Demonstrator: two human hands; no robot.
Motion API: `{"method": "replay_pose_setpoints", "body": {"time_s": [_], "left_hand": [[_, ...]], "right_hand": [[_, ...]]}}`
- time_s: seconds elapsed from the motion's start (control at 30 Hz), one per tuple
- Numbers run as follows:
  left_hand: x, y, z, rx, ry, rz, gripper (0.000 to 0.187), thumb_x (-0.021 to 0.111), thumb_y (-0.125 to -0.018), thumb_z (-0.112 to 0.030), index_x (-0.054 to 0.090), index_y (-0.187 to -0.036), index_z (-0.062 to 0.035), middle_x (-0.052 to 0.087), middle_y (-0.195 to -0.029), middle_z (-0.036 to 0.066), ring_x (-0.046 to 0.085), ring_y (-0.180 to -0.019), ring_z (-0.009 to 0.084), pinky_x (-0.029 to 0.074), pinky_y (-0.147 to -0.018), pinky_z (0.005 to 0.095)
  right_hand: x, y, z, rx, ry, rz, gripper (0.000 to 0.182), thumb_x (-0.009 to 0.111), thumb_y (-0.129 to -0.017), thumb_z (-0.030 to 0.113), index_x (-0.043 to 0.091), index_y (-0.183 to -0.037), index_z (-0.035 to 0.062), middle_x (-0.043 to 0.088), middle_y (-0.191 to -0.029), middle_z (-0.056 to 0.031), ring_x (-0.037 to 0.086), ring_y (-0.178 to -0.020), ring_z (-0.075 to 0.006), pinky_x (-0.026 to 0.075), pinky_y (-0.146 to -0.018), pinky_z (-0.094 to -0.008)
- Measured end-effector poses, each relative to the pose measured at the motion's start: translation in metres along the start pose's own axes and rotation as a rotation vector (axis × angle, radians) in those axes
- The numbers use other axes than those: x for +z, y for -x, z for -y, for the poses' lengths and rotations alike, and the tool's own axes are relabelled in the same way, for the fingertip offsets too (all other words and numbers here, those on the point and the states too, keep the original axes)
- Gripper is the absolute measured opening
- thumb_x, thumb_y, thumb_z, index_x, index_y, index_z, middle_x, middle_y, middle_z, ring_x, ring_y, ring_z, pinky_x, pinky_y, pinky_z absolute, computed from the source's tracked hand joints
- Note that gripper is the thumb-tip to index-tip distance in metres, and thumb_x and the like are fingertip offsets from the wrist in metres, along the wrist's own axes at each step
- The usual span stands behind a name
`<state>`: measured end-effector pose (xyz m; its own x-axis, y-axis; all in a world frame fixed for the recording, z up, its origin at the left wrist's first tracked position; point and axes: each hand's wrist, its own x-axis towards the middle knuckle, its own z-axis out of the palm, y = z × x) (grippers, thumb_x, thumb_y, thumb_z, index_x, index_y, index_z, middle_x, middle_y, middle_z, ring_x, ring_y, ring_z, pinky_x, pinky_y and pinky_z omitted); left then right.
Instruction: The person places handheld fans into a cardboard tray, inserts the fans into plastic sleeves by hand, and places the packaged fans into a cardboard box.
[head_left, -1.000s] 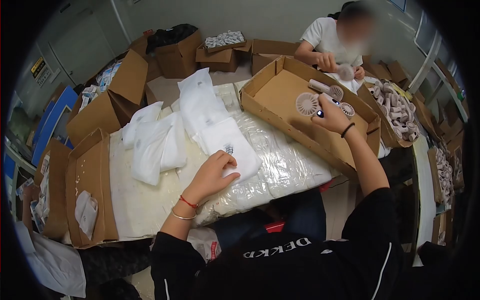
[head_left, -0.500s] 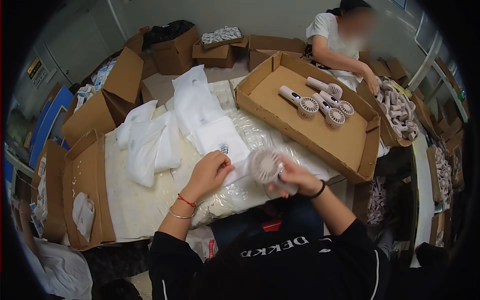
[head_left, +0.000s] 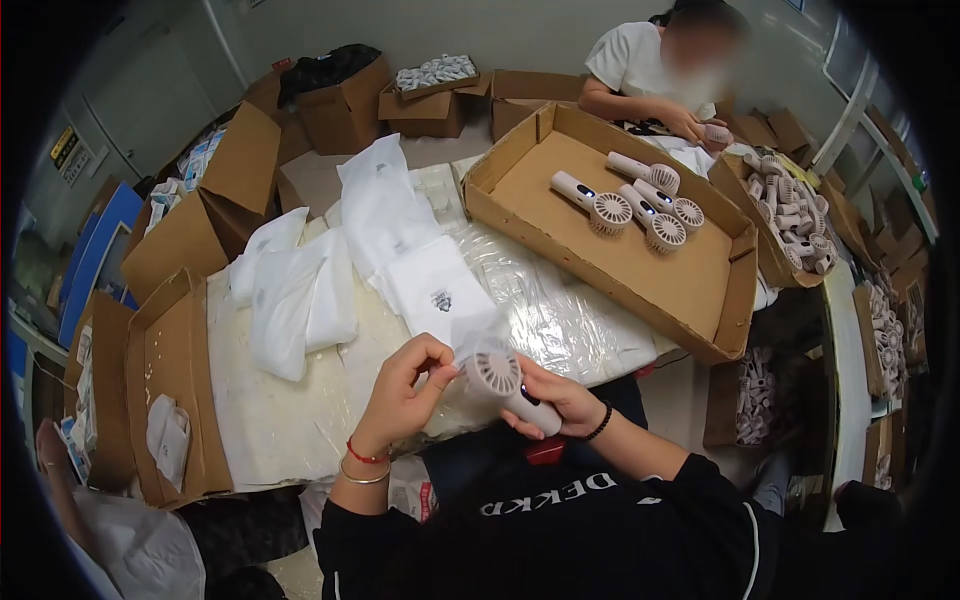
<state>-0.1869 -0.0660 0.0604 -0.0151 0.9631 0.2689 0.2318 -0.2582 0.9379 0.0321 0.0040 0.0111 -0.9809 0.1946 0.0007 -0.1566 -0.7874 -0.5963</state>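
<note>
My right hand (head_left: 566,402) is wrapped round the handle of a pale handheld fan (head_left: 496,372); its round slotted head points up and left, and a small display glows on the handle. Thumb and forefinger of my left hand (head_left: 412,388) are pinched on the edge of a thin translucent plastic bag (head_left: 470,338), close beside the fan head. How far the bag covers the head is hard to make out. Just beyond lies a stack of white printed bags (head_left: 437,285) on the plastic-wrapped table (head_left: 560,325).
A shallow cardboard tray (head_left: 735,300) with several fans stands at the right. Filled white pouches (head_left: 300,305) lie left of the stack. A narrow carton (head_left: 165,350) holds one pouch at far left. Across the table, a co-worker (head_left: 640,75) handles a fan beside a full box (head_left: 790,215).
My right hand has brought the fan left and down, close to my left hand. My left hand has left the stack and now pinches a translucent bag. The co-worker has picked up a fan.
</note>
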Motion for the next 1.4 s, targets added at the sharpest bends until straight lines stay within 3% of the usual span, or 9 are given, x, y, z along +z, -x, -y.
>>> {"method": "replay_pose_setpoints", "body": {"time_s": [0.43, 0.53, 0.6, 0.8, 1.03, 1.13, 1.2, 1.27, 1.4], "left_hand": [[0.052, -0.003, -0.004, 0.471, -0.614, -0.167, 0.014, 0.062, -0.074, 0.001, 0.052, -0.084, -0.0013, 0.052, -0.076, 0.011, 0.051, -0.068, 0.0291, 0.042, -0.060, 0.0371], [0.053, -0.008, -0.005, 0.534, -0.682, -0.224, 0.013, 0.061, -0.075, -0.001, 0.053, -0.084, -0.0020, 0.051, -0.076, 0.010, 0.051, -0.068, 0.0278, 0.042, -0.059, 0.0366], [0.056, -0.010, -0.011, 0.555, -0.714, -0.246, 0.012, 0.061, -0.075, -0.002, 0.053, -0.084, -0.0025, 0.051, -0.075, 0.010, 0.051, -0.068, 0.0272, 0.042, -0.059, 0.0362], [0.083, 0.010, -0.002, 0.555, -0.690, 0.055, 0.012, 0.063, -0.075, -0.004, 0.054, -0.081, -0.0042, 0.052, -0.074, 0.010, 0.051, -0.065, 0.0269, 0.042, -0.057, 0.0345], [0.088, 0.029, 0.009, -0.230, 0.425, -0.104, 0.050, 0.062, -0.087, -0.012, 0.036, -0.127, 0.0016, 0.055, -0.113, 0.012, 0.056, -0.103, 0.0200, 0.051, -0.081, 0.0306], [0.082, 0.038, 0.035, -0.346, 0.666, -0.080, 0.050, 0.061, -0.087, -0.009, 0.035, -0.128, 0.0028, 0.055, -0.114, 0.013, 0.055, -0.107, 0.0233, 0.050, -0.083, 0.0325], [0.064, 0.032, 0.022, -0.342, 0.911, -0.189, 0.046, 0.057, -0.089, -0.007, 0.036, -0.128, 0.0023, 0.054, -0.116, 0.016, 0.057, -0.104, 0.0254, 0.051, -0.081, 0.0338], [0.016, 0.033, 0.021, -0.297, 1.010, -0.284, 0.046, 0.054, -0.091, -0.019, 0.035, -0.129, 0.0007, 0.050, -0.120, 0.015, 0.055, -0.100, 0.0227, 0.049, -0.081, 0.0319], [-0.131, 0.046, 0.011, 0.165, 1.170, -0.672, 0.037, 0.051, -0.093, -0.013, 0.039, -0.123, 0.0065, 0.050, -0.117, 0.016, 0.053, -0.101, 0.0202, 0.048, -0.069, 0.0248]], "right_hand": [[0.027, -0.009, -0.003, -0.141, -0.520, -0.275, 0.050, 0.027, -0.097, 0.051, 0.045, -0.111, 0.0067, 0.051, -0.090, -0.0122, 0.046, -0.057, -0.0157, 0.036, -0.045, -0.0208], [0.029, -0.012, -0.003, -0.170, -0.174, -0.456, 0.057, 0.025, -0.097, 0.052, 0.040, -0.125, 0.0043, 0.051, -0.096, -0.0114, 0.047, -0.056, -0.0140, 0.039, -0.046, -0.0219], [0.033, -0.016, -0.011, -0.446, 0.998, -0.616, 0.059, 0.025, -0.098, 0.048, 0.025, -0.139, 0.0059, 0.053, -0.087, -0.0080, 0.047, -0.057, -0.0138, 0.041, -0.046, -0.0245], [0.019, -0.014, 0.010, -0.472, 0.313, -0.627, 0.050, 0.042, -0.098, 0.022, 0.025, -0.140, 0.0009, 0.054, -0.115, -0.0081, 0.052, -0.104, -0.0107, 0.044, -0.088, -0.0258], [0.016, -0.007, 0.010, -0.277, 0.386, -0.521, 0.046, 0.055, -0.092, 0.015, 0.038, -0.132, 0.0007, 0.055, -0.112, -0.0068, 0.054, -0.100, -0.0135, 0.045, -0.086, -0.0284], [0.028, -0.014, 0.024, -0.334, 0.968, -0.320, 0.043, 0.051, -0.094, 0.023, 0.042, -0.130, 0.0025, 0.057, -0.112, -0.0095, 0.057, -0.100, -0.0189, 0.045, -0.087, -0.0328], [0.043, -0.014, 0.064, -0.066, 1.391, -0.234, 0.041, 0.049, -0.093, 0.029, 0.048, -0.127, 0.0053, 0.059, -0.113, -0.0136, 0.058, -0.102, -0.0267, 0.045, -0.089, -0.0361], [0.031, -0.017, 0.103, -0.480, 2.061, -0.344, 0.030, 0.051, -0.089, 0.027, 0.059, -0.110, 0.0073, 0.062, -0.101, -0.0126, 0.058, -0.089, -0.0323, 0.047, -0.079, -0.0405], [-0.025, -0.018, 0.211, -0.236, 2.333, -0.817, 0.025, 0.051, -0.085, 0.016, 0.059, -0.107, 0.0082, 0.064, -0.090, -0.0157, 0.060, -0.087, -0.0342, 0.048, -0.074, -0.0429]]}}
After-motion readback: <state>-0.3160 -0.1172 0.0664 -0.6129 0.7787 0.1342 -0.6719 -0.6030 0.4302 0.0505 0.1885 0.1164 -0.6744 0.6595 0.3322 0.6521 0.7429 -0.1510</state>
